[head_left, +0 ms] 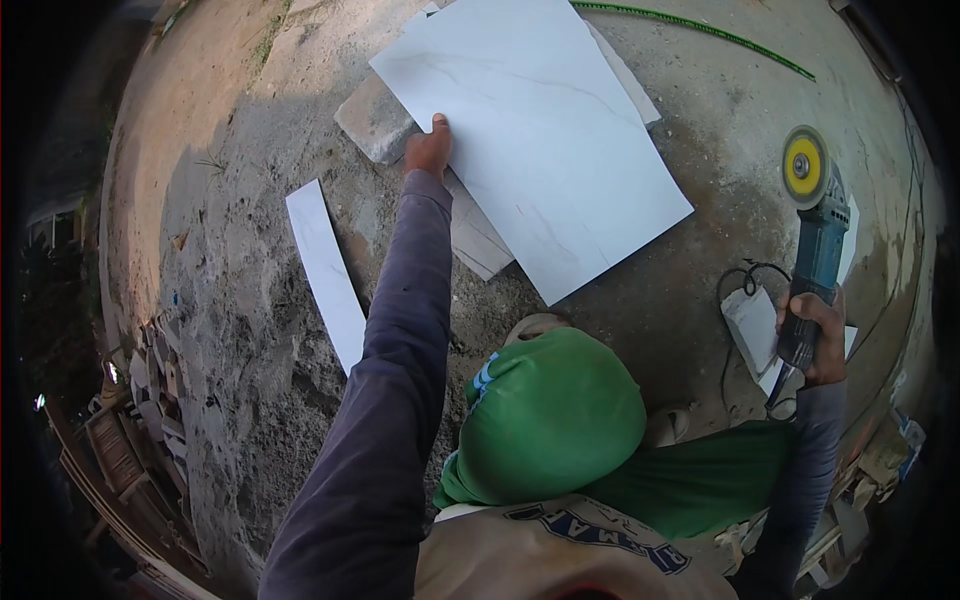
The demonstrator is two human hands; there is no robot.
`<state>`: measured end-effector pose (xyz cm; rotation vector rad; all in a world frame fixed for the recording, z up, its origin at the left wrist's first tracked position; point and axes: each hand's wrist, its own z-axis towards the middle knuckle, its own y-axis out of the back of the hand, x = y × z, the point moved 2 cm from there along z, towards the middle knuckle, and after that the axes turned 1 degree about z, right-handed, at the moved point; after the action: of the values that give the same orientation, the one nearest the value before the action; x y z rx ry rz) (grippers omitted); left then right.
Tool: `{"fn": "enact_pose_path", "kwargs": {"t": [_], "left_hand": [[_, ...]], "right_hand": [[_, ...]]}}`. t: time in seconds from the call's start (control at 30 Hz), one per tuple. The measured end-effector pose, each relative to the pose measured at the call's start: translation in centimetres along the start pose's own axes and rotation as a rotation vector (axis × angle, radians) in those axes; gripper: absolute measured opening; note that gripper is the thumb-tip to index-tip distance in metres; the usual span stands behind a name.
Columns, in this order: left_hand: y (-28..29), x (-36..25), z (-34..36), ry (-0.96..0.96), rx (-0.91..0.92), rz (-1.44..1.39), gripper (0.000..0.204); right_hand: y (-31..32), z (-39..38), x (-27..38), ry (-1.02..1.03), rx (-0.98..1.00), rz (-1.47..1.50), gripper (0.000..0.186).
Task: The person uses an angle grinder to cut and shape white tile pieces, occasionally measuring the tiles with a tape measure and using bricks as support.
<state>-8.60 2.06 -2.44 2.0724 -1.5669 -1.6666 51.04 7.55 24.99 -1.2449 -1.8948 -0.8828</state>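
Note:
A large white tile [545,140] with faint grey veining lies over blocks on the ground ahead of me. My left hand [430,150] grips its left edge, thumb on top and the fingers hidden underneath. Out to the right, my right hand [822,335] is wrapped round the body of an angle grinder [818,250], held upright and apart from the tile. Its disc [803,166], yellow in the centre with a grey rim, points away from me. A dark cord [722,345] loops near the grinder's lower end.
Under the tile show a concrete block [378,118] and a pale slab [478,235]. A narrow white tile strip [328,275] lies left of my arm. Beyond stretches a green measuring tape [700,27]. Broken tile pieces [752,325] sit beside the grinder; rubble and wood [130,430] lie at left.

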Motion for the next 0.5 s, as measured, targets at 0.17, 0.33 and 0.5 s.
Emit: {"fn": "enact_pose_path", "kwargs": {"t": [0.17, 0.33, 0.5], "left_hand": [[-1.6, -1.0, -2.2, 0.031, -0.086, 0.264, 0.088], [-3.2, -1.8, -6.6, 0.053, -0.385, 0.371, 0.069], [-3.2, -2.3, -7.0, 0.059, -0.390, 0.322, 0.064]], "right_hand": [[-5.9, 4.2, 2.4, 0.015, 0.111, -0.010, 0.033], [-14.2, 11.6, 3.4, 0.122, 0.362, 0.003, 0.033], [-22.5, 19.8, 2.8, 0.155, 0.533, 0.069, 0.030]]}}
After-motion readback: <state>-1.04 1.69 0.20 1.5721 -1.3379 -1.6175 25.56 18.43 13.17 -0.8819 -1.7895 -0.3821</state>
